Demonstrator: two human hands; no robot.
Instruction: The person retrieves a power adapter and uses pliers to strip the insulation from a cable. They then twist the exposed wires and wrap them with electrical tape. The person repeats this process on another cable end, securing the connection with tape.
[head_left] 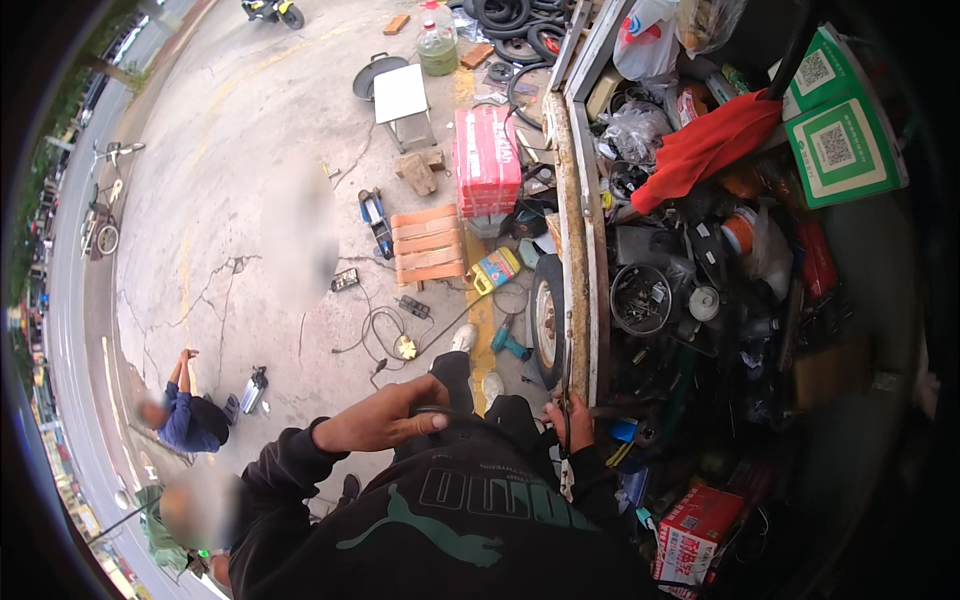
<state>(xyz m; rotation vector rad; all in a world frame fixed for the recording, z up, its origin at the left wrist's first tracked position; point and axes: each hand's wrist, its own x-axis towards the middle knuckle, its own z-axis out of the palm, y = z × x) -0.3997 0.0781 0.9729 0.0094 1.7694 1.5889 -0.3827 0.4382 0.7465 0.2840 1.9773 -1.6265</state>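
My left hand (385, 420) is in front of my dark hoodie, fingers curled and thumb bent over something dark that I cannot make out. My right hand (569, 418) grips a thin dark length, perhaps a cable, beside the rusty white frame (560, 140) of a cluttered cart. A tire (547, 325) is close above my right hand, and a teal power drill (510, 340) lies on the pavement just left of it.
Orange slatted stool (428, 245), yellow jug (494, 270), red-wrapped boxes (485, 160), jack (375, 222) and coiled cord (385, 335) occupy the pavement. The cart holds a metal bucket (640, 300) and red cloth (700, 150). Two other people (195, 420) (175, 525) are at lower left.
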